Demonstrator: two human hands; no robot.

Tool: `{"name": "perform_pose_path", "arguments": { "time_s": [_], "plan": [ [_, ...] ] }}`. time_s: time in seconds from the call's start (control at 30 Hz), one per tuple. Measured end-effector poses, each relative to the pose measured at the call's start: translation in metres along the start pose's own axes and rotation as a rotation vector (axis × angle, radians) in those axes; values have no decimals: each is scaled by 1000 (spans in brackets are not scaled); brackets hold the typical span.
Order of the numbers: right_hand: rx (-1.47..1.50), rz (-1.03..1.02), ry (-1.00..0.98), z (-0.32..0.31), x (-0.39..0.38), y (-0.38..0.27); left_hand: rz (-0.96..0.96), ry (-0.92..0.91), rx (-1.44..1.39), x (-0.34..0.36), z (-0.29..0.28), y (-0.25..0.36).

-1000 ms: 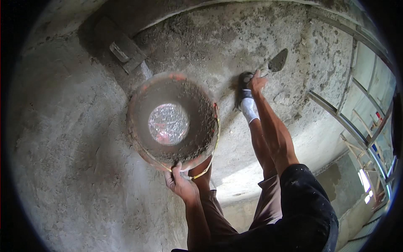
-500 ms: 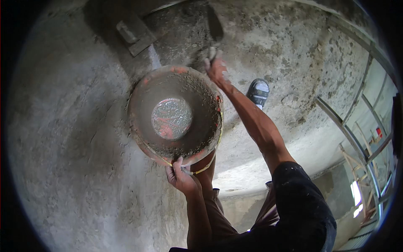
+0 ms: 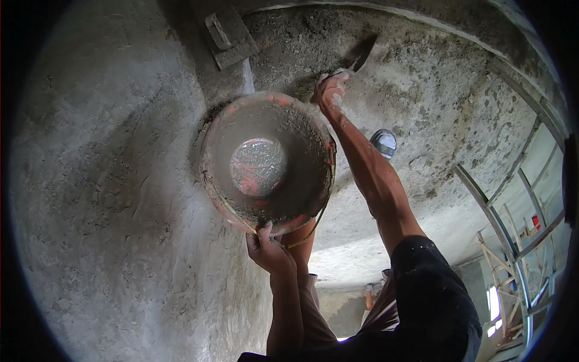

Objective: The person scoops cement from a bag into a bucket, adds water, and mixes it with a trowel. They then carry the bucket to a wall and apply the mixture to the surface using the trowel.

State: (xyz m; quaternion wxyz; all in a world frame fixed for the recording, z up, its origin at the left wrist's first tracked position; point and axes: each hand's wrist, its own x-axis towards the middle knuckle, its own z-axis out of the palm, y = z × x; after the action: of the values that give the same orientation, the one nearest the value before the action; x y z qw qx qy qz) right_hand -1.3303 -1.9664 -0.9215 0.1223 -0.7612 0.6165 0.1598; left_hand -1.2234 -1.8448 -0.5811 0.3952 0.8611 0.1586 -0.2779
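A rubbery-looking bucket [image 3: 268,220], orange under smeared grey mortar, is tilted so its inside faces me. Its shiny, wet bottom [image 3: 259,168] shows reddish patches, and mortar lines the walls. My left hand [image 3: 269,250] is closed on the near rim, the thumb over the edge, beside the thin yellowish handle [image 3: 319,220]. Past the bucket's far right side, my right hand [image 3: 333,89] is closed round a trowel, its handle mostly hidden by the fingers. The dark pointed trowel blade [image 3: 364,53] points up and right, over the rough floor.
A plastering float [image 3: 232,45] with a raised grip lies beyond the bucket. A smooth grey plastered surface [image 3: 108,181] fills the left. My sandal-clad foot [image 3: 383,143] stands on the mortar-spattered floor [image 3: 446,108]. Metal frames [image 3: 506,229] rise at the right.
My right wrist has turned and the trowel blade has swung to the right. The view has shifted, so bucket and float appear farther right; my left hand keeps its hold on the rim.
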Motion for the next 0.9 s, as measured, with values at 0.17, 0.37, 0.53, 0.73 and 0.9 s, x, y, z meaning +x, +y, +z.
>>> {"name": "perform_pose_path", "arguments": {
  "time_s": [0.17, 0.37, 0.53, 0.73, 0.9],
  "plan": [
    [-487, 334, -2, 83, 49, 37, -72, -132, -18, -23, 49, -17],
    [533, 98, 464, -10, 13, -13, 69, 58, -10, 3, 11, 11],
    [766, 662, 208, -28, -6, 69, 29, 51, 14, 4, 10, 8],
    [-926, 27, 406, 52, 37, 80, -37, 4, 13, 5, 18, 8],
    [-806, -361, 353, 36, 38, -10, -58, 48, 55, 4, 20, 12]
  ]
}}
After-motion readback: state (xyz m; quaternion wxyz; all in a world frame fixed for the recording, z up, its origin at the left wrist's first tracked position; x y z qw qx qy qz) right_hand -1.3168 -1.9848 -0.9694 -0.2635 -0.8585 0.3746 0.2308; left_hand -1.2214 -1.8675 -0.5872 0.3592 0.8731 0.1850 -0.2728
